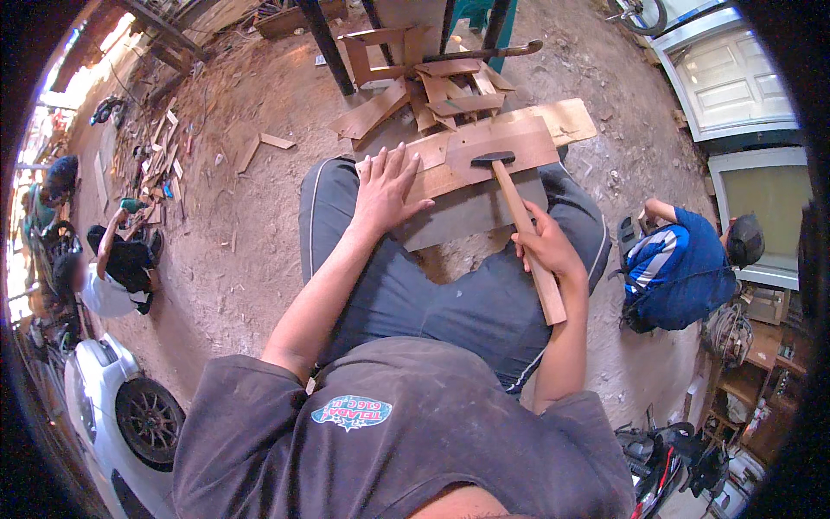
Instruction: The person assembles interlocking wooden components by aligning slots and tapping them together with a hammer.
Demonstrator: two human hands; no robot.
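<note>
Across my knees lies a flat wooden board (523, 147), with a paler board (566, 121) showing behind its far right end. My left hand (389, 186) rests flat on the left end of the board, fingers spread. In my right hand (552, 245) is a hammer (519, 208), gripped around the wooden handle. Its dark metal head (493, 159) is at the board's surface; whether it touches cannot be made out. Below the board, a grey flat panel (458, 221) shows between my legs.
Wooden offcuts and small frames (441, 91) are piled just beyond the board, by dark metal legs (327, 48). Wood scraps (164, 160) litter the dirt floor at left. One person (117, 268) crouches left with a green power tool (131, 205); another (679, 268) bends at right. A white car (112, 415) stands lower left.
</note>
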